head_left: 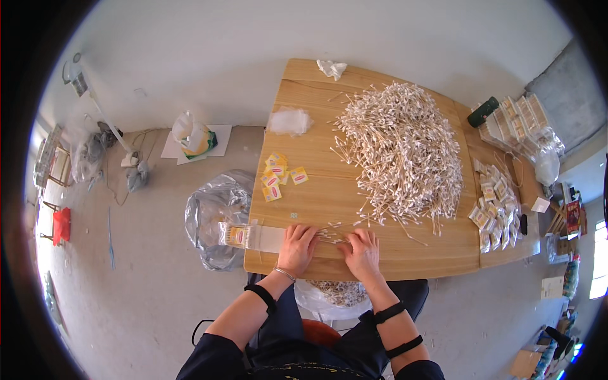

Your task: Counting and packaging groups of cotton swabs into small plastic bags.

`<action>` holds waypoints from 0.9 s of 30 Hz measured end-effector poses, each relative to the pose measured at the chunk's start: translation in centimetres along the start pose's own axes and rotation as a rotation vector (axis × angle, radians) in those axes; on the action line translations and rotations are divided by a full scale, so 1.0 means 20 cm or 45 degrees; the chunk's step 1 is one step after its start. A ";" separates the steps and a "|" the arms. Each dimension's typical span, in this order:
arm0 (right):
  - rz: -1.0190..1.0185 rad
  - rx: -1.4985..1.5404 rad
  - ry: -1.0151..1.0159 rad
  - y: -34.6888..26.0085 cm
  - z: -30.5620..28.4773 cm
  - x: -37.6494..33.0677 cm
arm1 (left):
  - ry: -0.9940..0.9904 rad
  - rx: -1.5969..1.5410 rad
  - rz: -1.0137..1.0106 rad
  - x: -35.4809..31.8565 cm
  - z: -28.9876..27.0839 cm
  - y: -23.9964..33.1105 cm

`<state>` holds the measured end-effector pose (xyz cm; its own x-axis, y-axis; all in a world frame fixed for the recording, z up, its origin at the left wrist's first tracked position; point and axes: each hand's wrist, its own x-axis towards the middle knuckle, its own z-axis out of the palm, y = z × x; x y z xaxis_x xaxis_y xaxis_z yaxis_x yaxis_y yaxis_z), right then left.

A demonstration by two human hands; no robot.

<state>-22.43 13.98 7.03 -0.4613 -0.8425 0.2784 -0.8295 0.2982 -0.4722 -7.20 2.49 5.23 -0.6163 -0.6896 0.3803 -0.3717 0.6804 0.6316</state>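
Note:
My left hand [296,248] and my right hand [362,251] rest side by side near the front edge of a wooden table [316,196]. Between their fingertips lies a small bunch of cotton swabs [330,235], which both hands pinch. A huge pile of cotton swabs [405,149] covers the middle right of the table. Just left of my left hand lies a clear plastic packet [248,235] with swabs in one end. Several small yellow labels [278,174] lie scattered farther back on the left.
Filled swab packets [497,206] lie at the table's right end, with stacked boxes [516,120] and a dark green cylinder [483,111] behind them. A white tuft [290,120] sits at the back left. A plastic bag [215,212] stands on the floor left of the table.

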 end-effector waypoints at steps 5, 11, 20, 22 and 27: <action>0.052 -0.025 0.135 0.13 0.08 0.06 | -0.005 -0.040 0.035 0.00 -0.01 0.00; 0.171 -0.126 0.258 0.12 0.13 0.19 | -0.101 -0.050 0.142 0.00 -0.02 -0.01; -0.110 0.124 -0.063 -0.14 0.18 0.17 | -0.037 0.064 -0.003 0.00 -0.03 0.01; -0.114 0.072 0.049 -0.15 0.18 0.25 | -0.049 0.033 -0.032 0.00 -0.04 0.02; -0.161 0.057 -0.037 -0.11 0.18 0.36 | -0.165 -0.116 -0.141 0.01 -0.04 0.01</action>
<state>-22.76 5.68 6.98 -0.3437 -0.8850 0.3140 -0.8653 0.1686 -0.4720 -6.89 2.35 6.05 -0.6615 -0.7174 0.2183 -0.3816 0.5726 0.7256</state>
